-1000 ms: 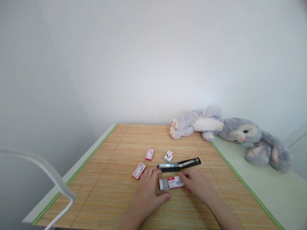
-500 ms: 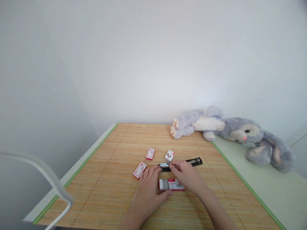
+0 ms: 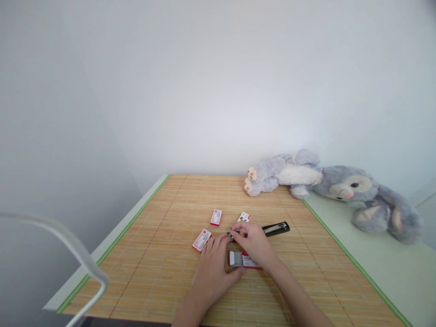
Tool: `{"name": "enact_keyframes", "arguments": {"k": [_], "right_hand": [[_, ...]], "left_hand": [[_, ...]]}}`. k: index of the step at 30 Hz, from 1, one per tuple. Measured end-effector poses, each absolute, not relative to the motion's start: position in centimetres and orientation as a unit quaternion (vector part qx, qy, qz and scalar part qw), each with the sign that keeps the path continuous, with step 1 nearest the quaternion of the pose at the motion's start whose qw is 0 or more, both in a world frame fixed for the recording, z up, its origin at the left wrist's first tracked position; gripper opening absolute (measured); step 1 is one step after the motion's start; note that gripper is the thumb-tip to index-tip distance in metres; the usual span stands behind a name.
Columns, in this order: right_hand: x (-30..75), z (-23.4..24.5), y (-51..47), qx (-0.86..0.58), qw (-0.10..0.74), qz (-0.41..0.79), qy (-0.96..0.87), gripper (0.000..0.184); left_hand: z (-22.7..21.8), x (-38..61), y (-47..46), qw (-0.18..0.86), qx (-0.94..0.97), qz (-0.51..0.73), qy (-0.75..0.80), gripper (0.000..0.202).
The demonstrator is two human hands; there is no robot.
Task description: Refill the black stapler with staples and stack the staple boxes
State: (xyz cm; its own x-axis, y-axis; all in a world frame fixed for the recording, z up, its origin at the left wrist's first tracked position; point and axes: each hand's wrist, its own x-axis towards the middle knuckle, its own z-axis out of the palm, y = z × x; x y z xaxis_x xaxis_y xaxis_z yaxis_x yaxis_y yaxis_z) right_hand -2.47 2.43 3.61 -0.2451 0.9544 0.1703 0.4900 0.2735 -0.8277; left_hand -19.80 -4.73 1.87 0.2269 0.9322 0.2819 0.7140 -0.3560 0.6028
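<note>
A black stapler (image 3: 279,228) lies opened out on the mat, its metal inside showing on the right and its middle covered by my fingers. My left hand (image 3: 213,268) is open. Its index fingertip touches the stapler's left end, and its thumb points to the opened staple box (image 3: 236,259). My right hand (image 3: 250,240) is bent over the left part of the stapler, thumb and fingers pinched together near a small shiny metal bit. What the pinch holds is hidden. Beside my left fingers lies a red-and-white box (image 3: 202,239).
A second red-and-white box (image 3: 216,217) and a small white box (image 3: 244,217), partly behind my right hand, lie farther back on the bamboo mat (image 3: 163,259). A grey plush rabbit (image 3: 303,175) lies at the back right. A white cable-like bar (image 3: 81,256) curves in at left.
My right hand has moved left along the stapler, covering the silver strip seen before and part of the small white box. My left hand stays at the stapler's end. The view shifts slightly.
</note>
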Motion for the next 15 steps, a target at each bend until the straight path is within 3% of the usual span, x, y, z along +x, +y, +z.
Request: {"name": "enact_keyframes", "arguments": {"k": [3,7,11,15], "right_hand": [[-2.0,5.7,1.3,-0.497,0.318,0.291,-0.753,0.018],[-1.2,7.2,-0.6,-0.468,0.201,0.246,-0.825,0.01],[-1.0,6.7,-1.4,-0.466,0.142,0.173,-0.856,0.017],[-1.1,5.9,-1.1,-0.473,0.102,0.173,-0.858,0.018]], "left_hand": [[2.3,-20.3,-5.0,0.192,0.762,0.314,0.534,0.056],[2.8,-20.8,-5.2,0.219,0.779,0.305,0.502,0.034],[2.7,-20.8,-5.1,0.214,0.784,0.303,0.498,0.03],[2.4,-20.7,-5.0,0.217,0.782,0.307,0.497,0.025]]}}
